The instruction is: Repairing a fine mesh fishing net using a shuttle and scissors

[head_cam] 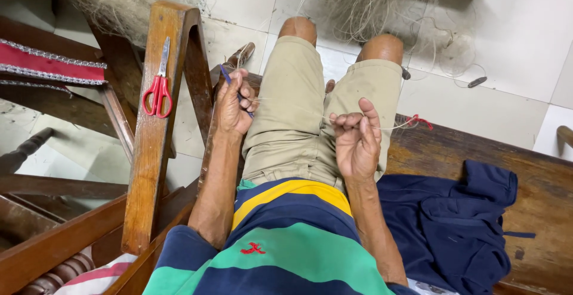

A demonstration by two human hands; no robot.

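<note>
The person sits on a wooden bench (477,151), knees out over a white tiled floor (513,50); both hands are raised above the lap, well apart from each other. The left hand (234,104) is curled shut round a thin blue tool (225,74), whose tip sticks up past the knuckles; what kind of tool it is cannot be told. The right hand (357,140) has its fingers bent inward and pinches a pale thread (298,111); the thread runs taut between the two hands, across the khaki shorts (286,122). From the right hand the thread carries on to the right, towards a small red knot (421,121) lying on the bench edge.

Beyond the knees a heap of fine pale net (382,2) lies on the floor; more of it hangs over the chair at upper left. A small dark weight (477,82) sits on the tiles near the net's loose strands.

To the left stands a wooden chair arm (152,151), tilted; red-handled scissors (158,86) rest on it, blades pointing away, closed, near the left hand but not touching it. A red cushion (42,62) with silver trim shows further left. A dark blue cloth (453,223) lies crumpled on the bench just beside the right forearm.
</note>
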